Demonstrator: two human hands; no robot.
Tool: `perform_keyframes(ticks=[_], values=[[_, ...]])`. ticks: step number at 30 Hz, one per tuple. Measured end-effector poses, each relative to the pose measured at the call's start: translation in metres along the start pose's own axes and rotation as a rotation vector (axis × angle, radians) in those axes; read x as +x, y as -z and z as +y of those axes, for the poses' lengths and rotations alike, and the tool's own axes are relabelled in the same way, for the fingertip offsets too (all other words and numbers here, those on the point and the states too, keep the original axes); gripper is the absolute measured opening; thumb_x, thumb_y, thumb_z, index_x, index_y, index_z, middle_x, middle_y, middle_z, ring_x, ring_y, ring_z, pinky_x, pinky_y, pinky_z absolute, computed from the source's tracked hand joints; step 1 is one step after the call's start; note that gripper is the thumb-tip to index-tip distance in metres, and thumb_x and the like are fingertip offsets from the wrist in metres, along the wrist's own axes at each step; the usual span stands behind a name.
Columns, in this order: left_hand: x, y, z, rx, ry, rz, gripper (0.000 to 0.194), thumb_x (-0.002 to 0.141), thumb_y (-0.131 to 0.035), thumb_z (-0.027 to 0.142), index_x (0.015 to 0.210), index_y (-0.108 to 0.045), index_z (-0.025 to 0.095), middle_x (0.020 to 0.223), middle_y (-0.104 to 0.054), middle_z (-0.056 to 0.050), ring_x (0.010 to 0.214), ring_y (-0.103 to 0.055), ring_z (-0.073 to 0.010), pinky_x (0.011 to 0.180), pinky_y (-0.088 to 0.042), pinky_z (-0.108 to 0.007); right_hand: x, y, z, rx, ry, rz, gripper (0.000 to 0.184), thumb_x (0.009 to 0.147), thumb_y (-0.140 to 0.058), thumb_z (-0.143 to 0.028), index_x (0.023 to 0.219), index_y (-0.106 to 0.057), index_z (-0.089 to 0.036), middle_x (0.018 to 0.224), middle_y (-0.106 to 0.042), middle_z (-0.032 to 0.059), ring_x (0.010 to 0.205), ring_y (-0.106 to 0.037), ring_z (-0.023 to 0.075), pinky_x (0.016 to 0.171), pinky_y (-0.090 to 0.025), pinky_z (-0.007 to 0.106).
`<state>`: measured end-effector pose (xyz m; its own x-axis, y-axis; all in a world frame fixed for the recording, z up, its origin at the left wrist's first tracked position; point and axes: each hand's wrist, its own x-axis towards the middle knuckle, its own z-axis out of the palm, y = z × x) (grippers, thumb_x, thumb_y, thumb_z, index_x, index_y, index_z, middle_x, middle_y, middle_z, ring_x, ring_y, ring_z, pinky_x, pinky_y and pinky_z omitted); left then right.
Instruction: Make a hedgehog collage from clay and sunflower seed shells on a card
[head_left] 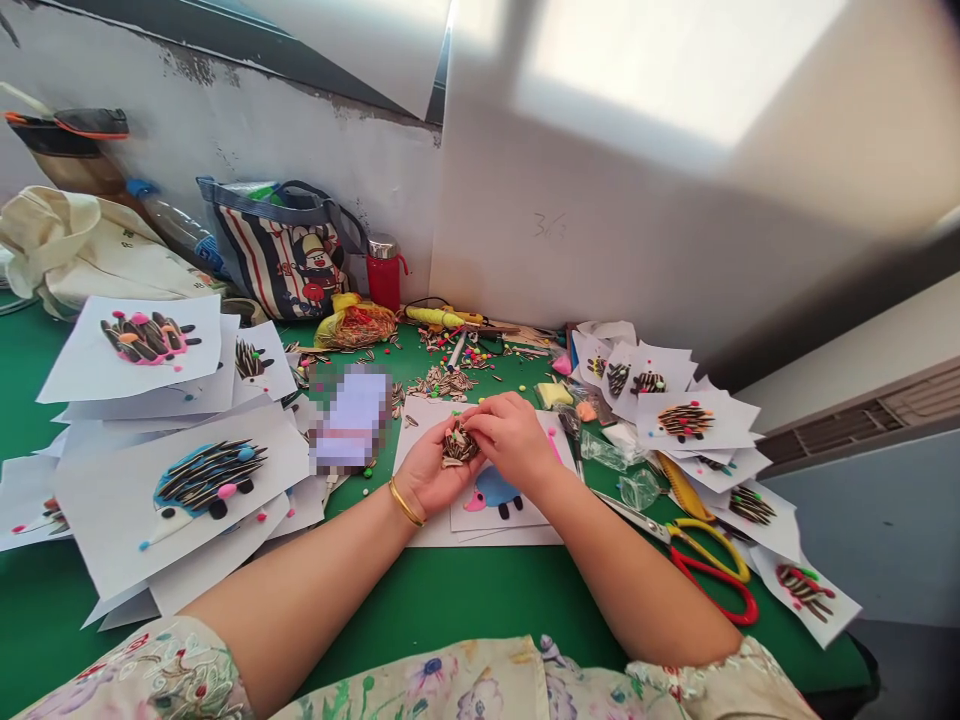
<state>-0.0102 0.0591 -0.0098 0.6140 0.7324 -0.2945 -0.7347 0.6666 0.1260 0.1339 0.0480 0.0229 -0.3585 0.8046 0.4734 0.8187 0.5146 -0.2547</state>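
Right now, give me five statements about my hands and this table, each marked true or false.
1. Your left hand has seeds in its palm. True.
2. A gold bangle circles your right wrist. False: the gold bangle is on the left one.
3. Your right hand lies on the scissors. False: the right hand is at the seeds.
4. The scissors have one yellow and one red handle. True.
5. The flask is green. False: the flask is red.

Bright glare; soft shadow on wall [600, 250]
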Motion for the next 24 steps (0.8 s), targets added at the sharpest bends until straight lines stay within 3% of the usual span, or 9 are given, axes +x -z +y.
perform_keyframes(ticks=[4, 8, 11, 16, 24], values=[[-0.001, 0.001, 0.001, 0.019, -0.007, 0.028, 0.023, 0.098, -0.044, 0.020, 0.102, -0.066, 0.013, 0.093, -0.072, -0.008, 0.086, -0.071, -0.0176, 0.088, -0.057, -0.036, -0.008, 0.009, 0.008, 0.182, -0.059, 0.032, 0.019, 0.094, -0.055, -0.021, 0.099, -0.073, -0.026, 0.101, -0.071, 0.0047, 0.099, -0.059, 0.0221, 0.090, -0.046, 0.039], [-0.003, 0.002, 0.003, 0.047, 0.012, 0.050, 0.022, 0.097, -0.047, 0.021, 0.109, -0.065, 0.015, 0.107, -0.071, -0.012, 0.105, -0.069, -0.0218, 0.096, -0.054, -0.040, -0.032, 0.017, 0.021, 0.331, -0.299, -0.005, 0.023, 0.091, -0.054, -0.024, 0.108, -0.069, -0.024, 0.097, -0.072, 0.0043, 0.089, -0.063, 0.0200, 0.080, -0.050, 0.035], [-0.004, 0.001, 0.003, 0.058, 0.002, 0.087, 0.022, 0.097, -0.048, 0.022, 0.109, -0.064, 0.014, 0.112, -0.070, -0.013, 0.112, -0.066, -0.0239, 0.098, -0.053, -0.042, -0.054, 0.018, 0.030, 0.439, -0.451, -0.058, 0.022, 0.088, -0.056, -0.027, 0.104, -0.071, -0.023, 0.096, -0.073, 0.0039, 0.084, -0.065, 0.0185, 0.075, -0.053, 0.032], [-0.004, -0.001, 0.003, 0.087, -0.025, 0.106, 0.021, 0.096, -0.049, 0.021, 0.108, -0.065, 0.014, 0.113, -0.070, -0.014, 0.114, -0.065, -0.0244, 0.099, -0.052, -0.043, -0.073, 0.011, 0.041, 0.504, -0.529, -0.100, 0.024, 0.084, -0.054, -0.025, 0.100, -0.072, -0.023, 0.102, -0.074, 0.0055, 0.093, -0.068, 0.0202, 0.084, -0.054, 0.035], [-0.004, -0.003, 0.006, 0.087, -0.039, 0.090, 0.019, 0.095, -0.051, 0.020, 0.106, -0.066, 0.015, 0.113, -0.070, -0.011, 0.110, -0.067, -0.0225, 0.099, -0.052, -0.042, -0.068, 0.003, 0.047, 0.440, -0.569, -0.077, 0.023, 0.084, -0.054, -0.024, 0.098, -0.072, -0.022, 0.100, -0.074, 0.0049, 0.088, -0.068, 0.0196, 0.079, -0.054, 0.034]])
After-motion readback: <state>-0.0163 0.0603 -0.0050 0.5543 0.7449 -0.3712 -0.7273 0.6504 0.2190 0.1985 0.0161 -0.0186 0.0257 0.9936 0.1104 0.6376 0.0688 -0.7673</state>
